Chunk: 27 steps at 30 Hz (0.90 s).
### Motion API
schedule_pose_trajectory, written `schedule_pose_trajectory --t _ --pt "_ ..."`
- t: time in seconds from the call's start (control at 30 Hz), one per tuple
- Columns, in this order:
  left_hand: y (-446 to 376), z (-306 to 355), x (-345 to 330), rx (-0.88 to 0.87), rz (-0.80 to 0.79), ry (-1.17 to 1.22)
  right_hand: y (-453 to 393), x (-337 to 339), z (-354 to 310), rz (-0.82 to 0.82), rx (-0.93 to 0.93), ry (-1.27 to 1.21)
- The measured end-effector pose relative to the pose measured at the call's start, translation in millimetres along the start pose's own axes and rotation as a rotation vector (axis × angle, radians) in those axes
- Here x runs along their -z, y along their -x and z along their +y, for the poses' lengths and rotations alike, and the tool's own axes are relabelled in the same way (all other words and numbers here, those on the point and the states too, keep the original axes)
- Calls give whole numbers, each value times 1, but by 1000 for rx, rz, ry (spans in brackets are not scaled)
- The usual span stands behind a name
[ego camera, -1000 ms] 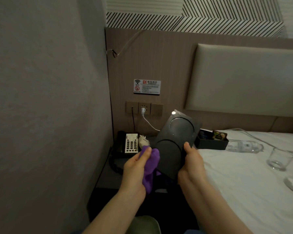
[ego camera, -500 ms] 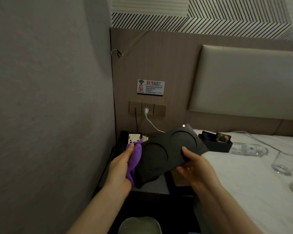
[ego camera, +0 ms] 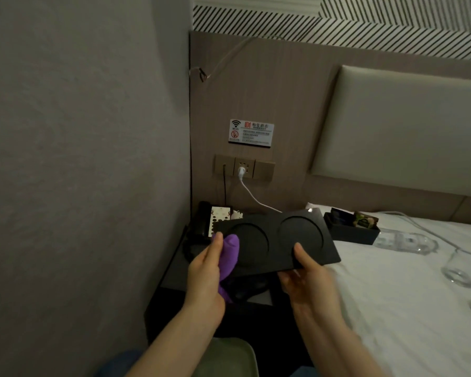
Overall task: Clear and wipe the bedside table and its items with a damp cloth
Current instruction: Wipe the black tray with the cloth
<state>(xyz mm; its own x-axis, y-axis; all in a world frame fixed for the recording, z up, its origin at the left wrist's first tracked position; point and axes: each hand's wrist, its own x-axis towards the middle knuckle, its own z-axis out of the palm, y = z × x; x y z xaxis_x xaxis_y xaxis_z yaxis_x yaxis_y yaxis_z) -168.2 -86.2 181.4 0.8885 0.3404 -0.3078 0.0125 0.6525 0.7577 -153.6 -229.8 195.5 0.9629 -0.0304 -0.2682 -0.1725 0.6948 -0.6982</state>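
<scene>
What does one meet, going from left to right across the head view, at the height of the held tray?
Black telephone → purple cloth in the left hand → black tray with two round recesses → black rectangular box → clear plastic bottle → clear drinking glass.

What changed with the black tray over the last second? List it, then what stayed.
The black tray was tipped from nearly upright down to almost flat, face up, long side running left to right. The left hand with the purple cloth moved to its left end. The right hand kept holding the near edge. Phone, box, bottle and glass stayed put.
</scene>
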Motion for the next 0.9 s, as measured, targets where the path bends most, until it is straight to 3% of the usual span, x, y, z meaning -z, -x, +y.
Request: schedule_pose_trajectory --t 0.1,0.23,0.4,0.6,0.9 --pt "7 -11 12 -27 38 78 4 1 16 -13 32 -46" --pt "7 -8 33 -47 90 101 13 13 16 -165 -4 157" --pt "-6 20 61 -73 39 -41 17 53 -10 -300 -124 302" --pt "-7 22 89 -26 -67 -315 24 81 -8 -338 -273 571" --pt "-3 4 84 171 25 -90 39 98 24 -404 -420 686"
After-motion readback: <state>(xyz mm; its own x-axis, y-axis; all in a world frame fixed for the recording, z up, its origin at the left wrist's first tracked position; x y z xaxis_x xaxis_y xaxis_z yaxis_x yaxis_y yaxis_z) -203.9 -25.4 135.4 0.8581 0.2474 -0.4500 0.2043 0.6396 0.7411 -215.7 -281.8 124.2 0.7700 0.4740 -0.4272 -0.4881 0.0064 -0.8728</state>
